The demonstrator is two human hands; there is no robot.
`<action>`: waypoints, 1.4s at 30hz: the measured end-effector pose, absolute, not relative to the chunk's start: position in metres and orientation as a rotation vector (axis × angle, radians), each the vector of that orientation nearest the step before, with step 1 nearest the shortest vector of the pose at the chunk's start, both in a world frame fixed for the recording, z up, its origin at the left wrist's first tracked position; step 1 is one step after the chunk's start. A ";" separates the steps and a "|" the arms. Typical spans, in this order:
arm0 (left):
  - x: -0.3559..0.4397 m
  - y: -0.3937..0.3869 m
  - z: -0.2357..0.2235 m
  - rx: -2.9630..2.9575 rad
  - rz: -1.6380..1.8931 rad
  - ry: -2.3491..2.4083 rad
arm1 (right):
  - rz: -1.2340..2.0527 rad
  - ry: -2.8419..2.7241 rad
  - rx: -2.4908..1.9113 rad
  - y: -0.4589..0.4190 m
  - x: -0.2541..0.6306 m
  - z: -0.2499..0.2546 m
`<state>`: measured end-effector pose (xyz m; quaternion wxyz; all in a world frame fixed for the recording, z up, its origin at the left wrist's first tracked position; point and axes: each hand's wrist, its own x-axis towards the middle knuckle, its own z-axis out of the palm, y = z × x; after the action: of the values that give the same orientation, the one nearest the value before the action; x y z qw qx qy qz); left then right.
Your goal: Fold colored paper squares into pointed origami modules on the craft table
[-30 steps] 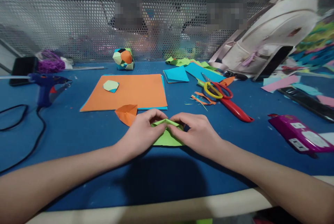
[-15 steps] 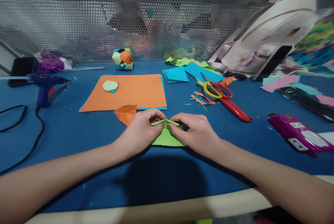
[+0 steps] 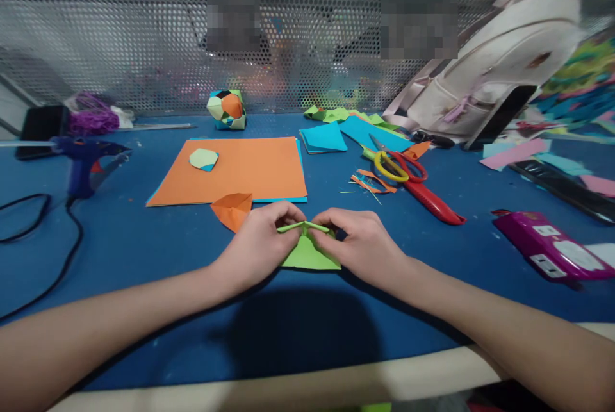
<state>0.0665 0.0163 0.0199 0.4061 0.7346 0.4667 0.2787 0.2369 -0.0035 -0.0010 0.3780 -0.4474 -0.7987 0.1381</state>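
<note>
A folded light-green paper [image 3: 310, 253] lies on the blue table mat [image 3: 144, 252] in front of me. My left hand [image 3: 262, 242] pinches its upper left edge with curled fingers. My right hand [image 3: 358, 242] pinches the upper right edge the same way. The top flap of the green paper is raised between my fingertips. A folded orange paper piece [image 3: 232, 208] sits just left of my left hand.
An orange sheet [image 3: 235, 168] over a blue one lies farther back, with a small pale folded unit [image 3: 204, 158] on it. Also present: a paper ball [image 3: 227, 108], blue papers [image 3: 324, 136], scissors [image 3: 398, 167], a red cutter [image 3: 435, 202], a glue gun [image 3: 84, 156] with cable, a magenta case [image 3: 548, 245], a backpack [image 3: 494, 66]. People sit behind the mesh screen.
Both hands have stayed in place on the green paper. The raised top flap has been pressed narrower and flatter between the fingertips.
</note>
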 end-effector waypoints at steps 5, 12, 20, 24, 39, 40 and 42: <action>0.066 0.015 0.017 1.934 0.725 1.180 | 0.415 -2.025 -1.209 -0.004 0.237 0.002; 0.067 0.016 0.018 2.023 0.721 1.125 | 0.358 -2.010 -1.170 -0.004 0.237 0.001; 0.065 0.016 0.019 2.156 0.682 1.152 | 0.308 -2.005 -1.117 -0.006 0.235 0.000; 0.065 0.015 0.018 2.245 0.710 1.155 | 0.299 -2.008 -1.091 -0.008 0.233 0.000; 0.063 0.019 0.025 2.178 0.654 1.094 | 0.261 -2.017 -1.068 -0.003 0.237 -0.004; 0.062 0.020 0.026 2.179 0.642 1.081 | 0.266 -2.018 -1.072 -0.002 0.238 -0.004; 0.062 0.021 0.027 2.193 0.630 1.063 | 0.281 -2.025 -1.072 -0.001 0.239 -0.004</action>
<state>0.0615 0.0211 0.0268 0.3070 0.8292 0.4017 0.2383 0.2395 -0.0012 -0.0039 0.4045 -0.4247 -0.8023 0.1114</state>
